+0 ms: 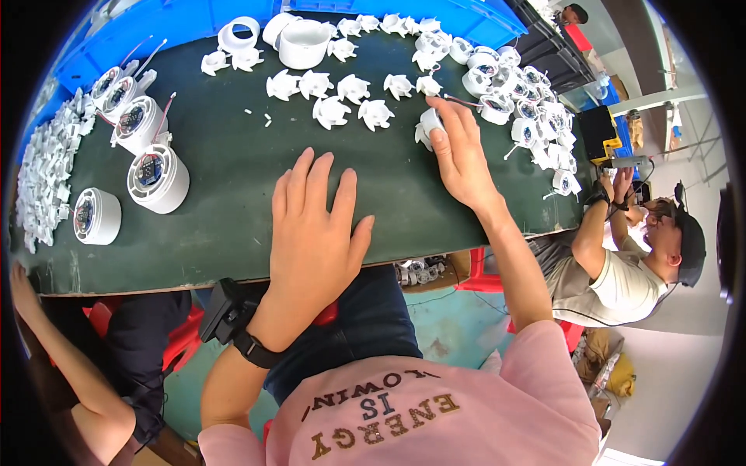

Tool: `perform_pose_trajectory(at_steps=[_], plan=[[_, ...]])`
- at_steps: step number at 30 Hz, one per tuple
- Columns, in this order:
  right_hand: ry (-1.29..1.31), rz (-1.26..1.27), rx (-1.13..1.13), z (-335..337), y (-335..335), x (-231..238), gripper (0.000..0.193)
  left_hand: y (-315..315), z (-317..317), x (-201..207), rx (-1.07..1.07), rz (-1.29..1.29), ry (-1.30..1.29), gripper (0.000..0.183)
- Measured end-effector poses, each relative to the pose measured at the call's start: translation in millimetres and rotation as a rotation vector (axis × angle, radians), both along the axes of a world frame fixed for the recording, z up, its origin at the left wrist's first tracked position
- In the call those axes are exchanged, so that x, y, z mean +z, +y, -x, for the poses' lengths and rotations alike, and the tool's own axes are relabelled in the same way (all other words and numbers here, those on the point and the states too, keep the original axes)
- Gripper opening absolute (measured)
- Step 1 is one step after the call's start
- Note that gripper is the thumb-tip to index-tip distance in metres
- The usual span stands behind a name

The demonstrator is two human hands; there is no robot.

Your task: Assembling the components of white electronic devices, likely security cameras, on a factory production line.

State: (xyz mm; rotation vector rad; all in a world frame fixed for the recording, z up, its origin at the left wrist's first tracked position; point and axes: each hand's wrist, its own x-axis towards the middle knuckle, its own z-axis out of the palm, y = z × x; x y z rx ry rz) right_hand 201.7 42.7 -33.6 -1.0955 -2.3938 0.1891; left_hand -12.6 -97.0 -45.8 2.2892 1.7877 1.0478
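Note:
My left hand (311, 221) hovers low over or rests on the near part of the dark green tabletop (233, 225), fingers stretched and holding nothing. Farther right, my right hand (465, 159) has its thumb and fingers closed around a small white fan wheel (426, 129), whose far side is partly covered by the fingers. Just left of it lie loose white bladed fan wheels (375, 114), several of them in rough rows. Beyond my right fingers sits a cluster of small white motor parts (496, 107) with thin wires.
White round housings with circuit boards (158, 177) stand at the left, beside a heap of white plastic parts (50, 167). A wide white ring (303, 44) stands near blue bins (171, 31) at the back. A co-worker (629, 264) sits right; another person's arm (74, 357) shows left.

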Motion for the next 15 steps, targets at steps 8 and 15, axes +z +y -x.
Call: perform_pose_trajectory(at_steps=[8,15], plan=[[0.2,0.161,0.056,2.5,-2.7,9.1,0.036,-28.3,-6.0,30.3,-0.164,-0.044,-0.386,0.04],[1.107,0.903,0.515,94.2,-108.3,51.4,0.029,-57.0,-2.0,17.1,-0.596,0.659,-1.907,0.06]])
